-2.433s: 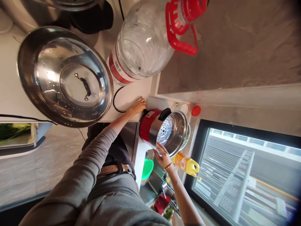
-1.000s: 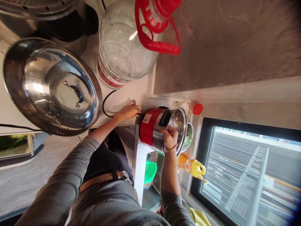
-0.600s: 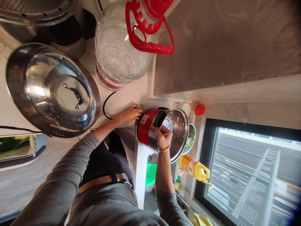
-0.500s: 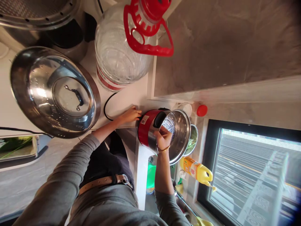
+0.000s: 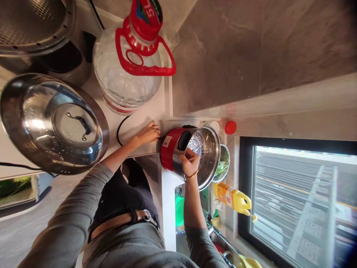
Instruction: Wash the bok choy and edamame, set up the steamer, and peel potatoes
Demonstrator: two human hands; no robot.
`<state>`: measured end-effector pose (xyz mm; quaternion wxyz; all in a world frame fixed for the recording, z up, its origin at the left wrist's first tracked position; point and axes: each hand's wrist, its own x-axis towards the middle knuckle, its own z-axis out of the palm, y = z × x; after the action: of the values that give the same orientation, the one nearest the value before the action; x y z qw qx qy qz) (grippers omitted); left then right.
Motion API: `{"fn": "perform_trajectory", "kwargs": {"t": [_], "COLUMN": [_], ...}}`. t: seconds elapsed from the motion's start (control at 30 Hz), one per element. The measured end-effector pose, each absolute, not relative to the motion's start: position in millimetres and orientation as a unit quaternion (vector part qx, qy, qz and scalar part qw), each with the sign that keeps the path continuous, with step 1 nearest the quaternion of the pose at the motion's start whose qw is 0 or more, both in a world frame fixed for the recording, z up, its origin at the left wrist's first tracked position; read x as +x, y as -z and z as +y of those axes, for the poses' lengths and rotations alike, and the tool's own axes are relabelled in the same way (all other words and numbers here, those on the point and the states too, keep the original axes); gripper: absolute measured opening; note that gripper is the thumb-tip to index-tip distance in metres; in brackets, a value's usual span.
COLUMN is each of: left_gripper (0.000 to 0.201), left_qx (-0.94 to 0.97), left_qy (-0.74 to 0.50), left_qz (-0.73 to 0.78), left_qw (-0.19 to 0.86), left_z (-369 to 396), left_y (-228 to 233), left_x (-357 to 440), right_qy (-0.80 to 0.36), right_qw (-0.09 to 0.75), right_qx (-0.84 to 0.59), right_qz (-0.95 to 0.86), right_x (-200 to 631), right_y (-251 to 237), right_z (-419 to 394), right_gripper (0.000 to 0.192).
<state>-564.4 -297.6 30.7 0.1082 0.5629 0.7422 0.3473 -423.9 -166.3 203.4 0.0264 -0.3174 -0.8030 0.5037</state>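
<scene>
Red steel pot (image 5: 178, 152), perforated insert, tilted

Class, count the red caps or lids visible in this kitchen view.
2. One red cap tops the big clear water jug; a small red cap sits beyond the red pot. Others may be hidden.

I see grey long sleeves on both of my arms, soft knit fabric that wrinkles along the upper arm. The left sleeve (image 5: 83, 208) is pushed up to about mid-forearm; the right sleeve (image 5: 200, 242) ends short of the wrist as well. A thin gold bangle (image 5: 190, 175) circles my right wrist, just below the right hand (image 5: 189, 162). My left hand (image 5: 147, 133) carries no jewellery that I can make out. A tan leather belt (image 5: 119, 220) with a metal buckle (image 5: 146, 216) crosses my waist over dark clothing.
</scene>
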Motion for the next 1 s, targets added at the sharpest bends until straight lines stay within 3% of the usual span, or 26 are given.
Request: {"fn": "perform_trajectory", "kwargs": {"t": [0.33, 0.53, 1.0], "left_gripper": [0.013, 0.012, 0.016], "left_qx": [0.563, 0.55, 0.498], "left_qy": [-0.323, -0.328, -0.332], "left_qz": [0.748, 0.754, 0.789], "left_qw": [0.136, 0.148, 0.135], "left_z": [-293, -294, -272], "left_y": [-25, -21, -33], "left_x": [-563, -561, -589], "right_qy": [-0.496, -0.512, -0.504], "right_qw": [0.023, 0.004, 0.069], "right_qx": [-0.315, -0.325, -0.339], "right_qz": [-0.809, -0.795, -0.791], "right_x": [-427, -432, -462], "right_y": [-194, -193, -177], "right_z": [-173, -177, -164], "right_gripper": [0.005, 0.018, 0.023]}}
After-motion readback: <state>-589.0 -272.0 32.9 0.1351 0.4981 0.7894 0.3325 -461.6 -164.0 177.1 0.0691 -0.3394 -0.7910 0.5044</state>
